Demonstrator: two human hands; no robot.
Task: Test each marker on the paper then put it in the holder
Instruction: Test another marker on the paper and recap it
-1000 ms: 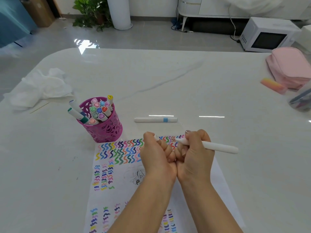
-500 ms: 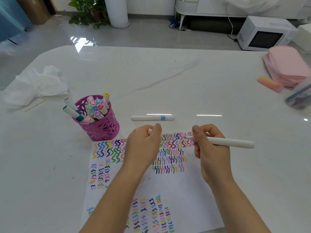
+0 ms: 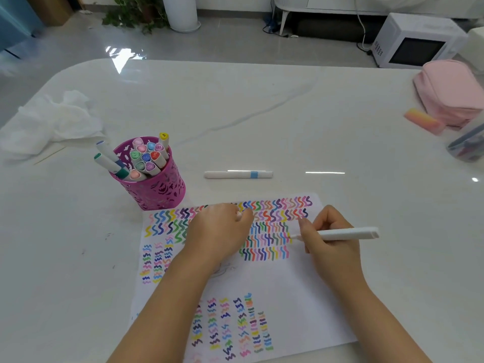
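- while the right hand (image 3: pixel 332 247) pinches the white marker (image 3: pixel 348 233) close to its nib, at the right end of a squiggle row mid-frame on the paper (image 3: pixel 301 297), the long barrel juts out to the right; a slack pinch could let it twist and smear.
- the left hand (image 3: pixel 217 231) rests apart from the right one, curled on the paper. it seems to hold a small pale cap (image 3: pixel 238 214), mostly hidden. if this hand lifts, the sheet may slide under the stroke.
- little blank room is left at that row's end, so a new mark could overlap older ones.
- the pink holder (image 3: pixel 159 189), centre left, is crowded and two markers lean out of it; forcing another in could tip it.
- a spare marker (image 3: pixel 237 174) lies on the bench (image 3: pixel 262 113) above the paper and may roll if nudged.
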